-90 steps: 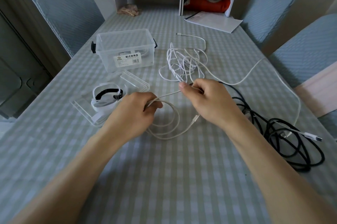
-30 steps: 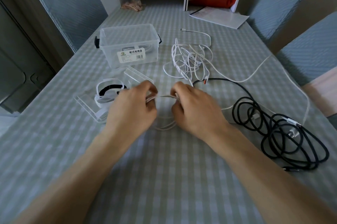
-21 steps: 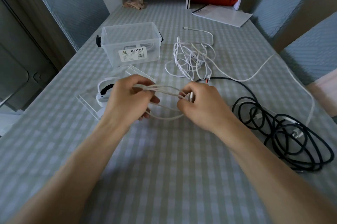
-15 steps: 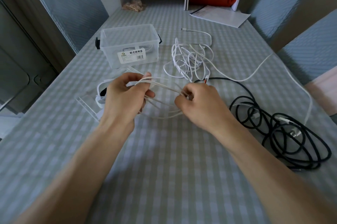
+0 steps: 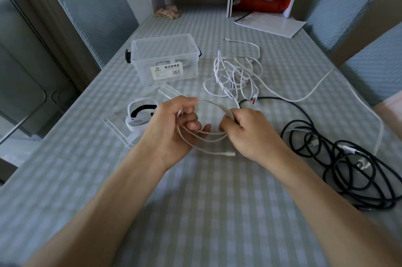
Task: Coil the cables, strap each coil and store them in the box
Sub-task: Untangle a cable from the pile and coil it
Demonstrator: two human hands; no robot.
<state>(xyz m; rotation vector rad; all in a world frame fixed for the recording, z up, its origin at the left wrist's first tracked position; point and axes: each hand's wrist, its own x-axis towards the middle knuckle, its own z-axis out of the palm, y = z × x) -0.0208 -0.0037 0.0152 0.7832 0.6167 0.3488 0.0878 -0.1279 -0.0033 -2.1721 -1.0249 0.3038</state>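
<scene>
Nearest us, in the centre of the frame, our left hand (image 5: 174, 123) curls its fingers round one side of a small white cable coil (image 5: 204, 136), and our right hand (image 5: 245, 132) pinches the opposite side with its fingers closed on the loops, so the coil hangs between the two hands just above the checked tablecloth (image 5: 195, 212). One plug end (image 5: 230, 154) sticks out free at the lower edge of the coil, below the right hand. We judge that the winding of this cable is nearly finished and that strapping comes next: that calls for one hand to hold all the loops together alone while the other reaches for a strap, and the loose plug may need tucking in first. The straps (image 5: 140, 115), white and black bands, lie left of centre, just beyond the left hand, on what looks like a clear lid (image 5: 117, 129). At the right edge a black cable (image 5: 339, 169) sprawls in loose loops, not yet coiled. Further back, right of centre, a tangled white cable (image 5: 235, 75) lies in a heap, with a long strand running off to the right. In the upper middle stands the clear storage box (image 5: 165, 58), open, with something pale already inside that we cannot make out.
</scene>
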